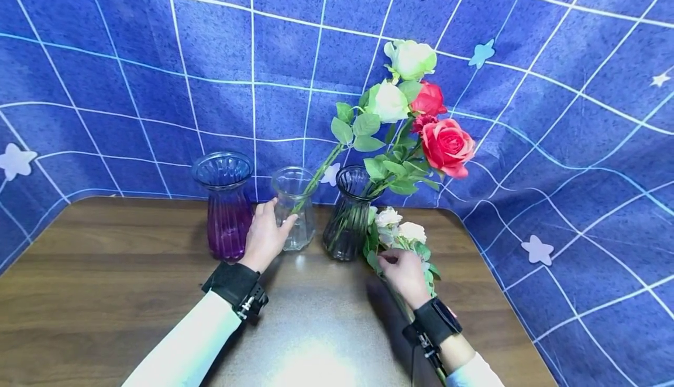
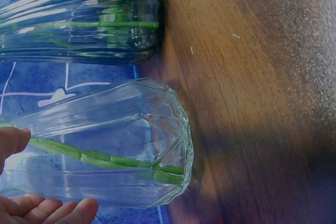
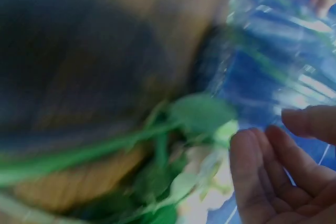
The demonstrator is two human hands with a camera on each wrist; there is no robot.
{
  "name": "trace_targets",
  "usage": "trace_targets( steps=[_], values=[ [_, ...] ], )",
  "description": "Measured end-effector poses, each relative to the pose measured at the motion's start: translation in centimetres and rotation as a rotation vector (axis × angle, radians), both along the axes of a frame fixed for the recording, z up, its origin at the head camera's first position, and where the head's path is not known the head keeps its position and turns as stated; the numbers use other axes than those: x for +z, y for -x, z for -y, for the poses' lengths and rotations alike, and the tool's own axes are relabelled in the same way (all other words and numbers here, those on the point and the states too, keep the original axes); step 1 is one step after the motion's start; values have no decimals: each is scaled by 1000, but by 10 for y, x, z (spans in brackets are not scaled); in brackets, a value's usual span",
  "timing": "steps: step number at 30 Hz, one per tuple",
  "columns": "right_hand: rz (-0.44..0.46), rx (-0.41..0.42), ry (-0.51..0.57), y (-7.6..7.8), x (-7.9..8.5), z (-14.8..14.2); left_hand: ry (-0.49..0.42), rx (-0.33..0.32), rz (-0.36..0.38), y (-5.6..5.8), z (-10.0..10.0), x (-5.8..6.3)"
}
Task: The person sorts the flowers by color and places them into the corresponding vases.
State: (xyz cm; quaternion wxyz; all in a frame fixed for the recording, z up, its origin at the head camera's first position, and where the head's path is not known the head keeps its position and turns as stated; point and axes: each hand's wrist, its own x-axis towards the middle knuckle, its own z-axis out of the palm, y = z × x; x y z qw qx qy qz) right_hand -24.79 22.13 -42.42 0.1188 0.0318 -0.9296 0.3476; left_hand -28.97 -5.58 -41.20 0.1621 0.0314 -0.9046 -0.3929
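Note:
My left hand (image 1: 265, 236) holds the clear glass vase (image 1: 301, 236), thumb on the near side and fingers along its left side. Green stems (image 2: 113, 159) of white-green roses (image 1: 388, 101) stand slanted inside it, leaning right. Over a bunch of small white flowers (image 1: 412, 232) lying on the table is my right hand (image 1: 405, 276), its fingers loosely bent. In the right wrist view a gap shows between thumb and fingers, with leaves and a blurred green stem (image 3: 89, 150) beside them. Just right of the clear vase stands a dark grey glass vase (image 1: 343, 232) with red roses (image 1: 447, 146).
A blue-to-purple ribbed vase (image 1: 227, 220) stands left of my left hand. The wooden table (image 1: 131, 293) meets a blue cloth backdrop (image 1: 131, 112) with white grid lines and stars behind and at the right. Long stems run toward the front under my right forearm.

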Motion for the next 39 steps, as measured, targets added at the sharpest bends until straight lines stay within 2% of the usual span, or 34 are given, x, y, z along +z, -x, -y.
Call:
trace_targets(
  steps=[6,9,16,21,25,28,32,39],
  values=[
    [76,-21,-132,-9,-13,-22,-6,-7,24,-1,1,-2],
    [94,-6,-186,-14,-16,-27,-6,-10,21,-1,1,-2],
    [145,33,-233,-25,-20,-33,-7,-8,21,-1,0,-1],
    [99,87,-286,-29,-25,-33,-7,-2,10,-1,2,-1],
    [67,68,-337,-32,-29,-33,-4,-2,7,-1,1,-1],
    [92,39,-343,-34,-30,-34,-6,-4,9,-2,1,-2],
    [130,40,-339,-37,-31,-34,-11,-6,15,-2,1,-2],
    [125,16,-332,-38,-29,-35,-7,-8,21,-1,2,-1]
  ],
)
